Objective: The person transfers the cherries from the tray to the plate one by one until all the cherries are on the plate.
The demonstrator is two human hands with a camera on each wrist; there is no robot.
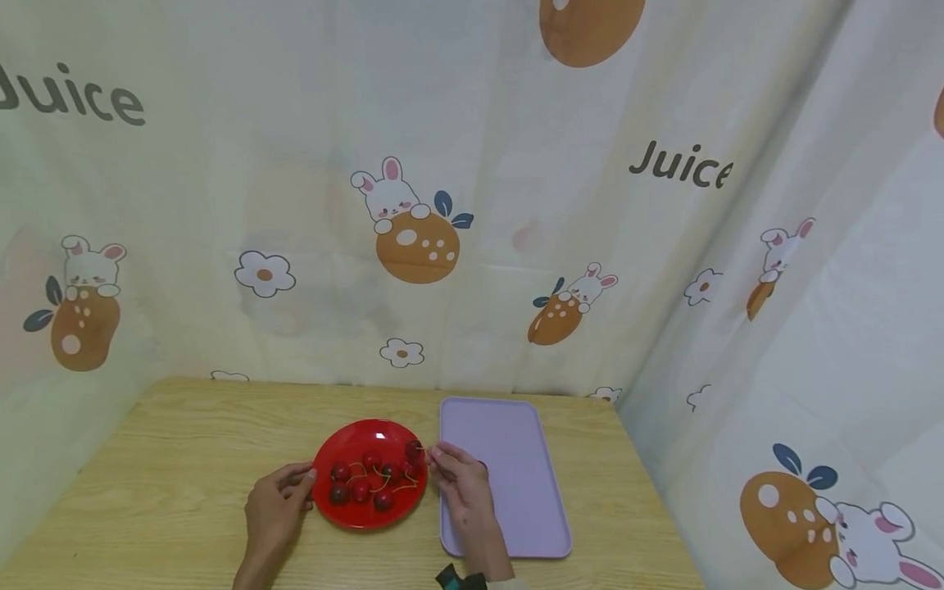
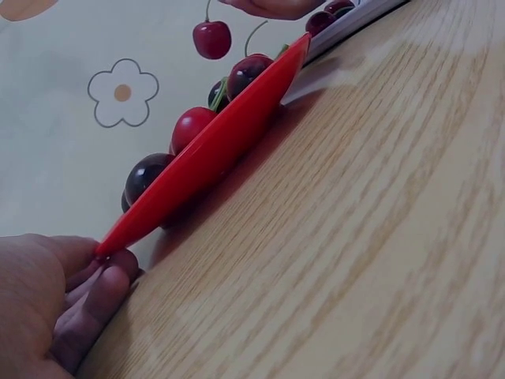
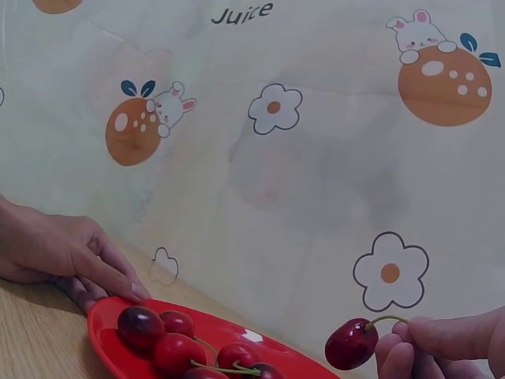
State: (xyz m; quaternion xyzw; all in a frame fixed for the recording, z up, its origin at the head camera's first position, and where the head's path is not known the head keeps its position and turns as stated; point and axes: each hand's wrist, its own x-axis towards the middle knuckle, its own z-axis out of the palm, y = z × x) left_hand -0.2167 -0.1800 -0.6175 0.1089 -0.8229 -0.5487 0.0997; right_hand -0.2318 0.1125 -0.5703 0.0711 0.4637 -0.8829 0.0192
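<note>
A red plate holds several dark red cherries with green stems. My left hand grips the plate's left rim between thumb and fingers, seen closely in the left wrist view. Above the plate's right side, a single cherry hangs by its stem, pinched between the thumb and fingertips of my right hand. That hand is over the left part of a lilac tray. In the left wrist view, a few cherries show on the tray; my right hand mostly hides them in the head view.
A wooden table carries the plate and the tray side by side. Behind it and along the sides hangs a pale curtain printed with rabbits, oranges and flowers. A dark device with a strap sits at my right wrist.
</note>
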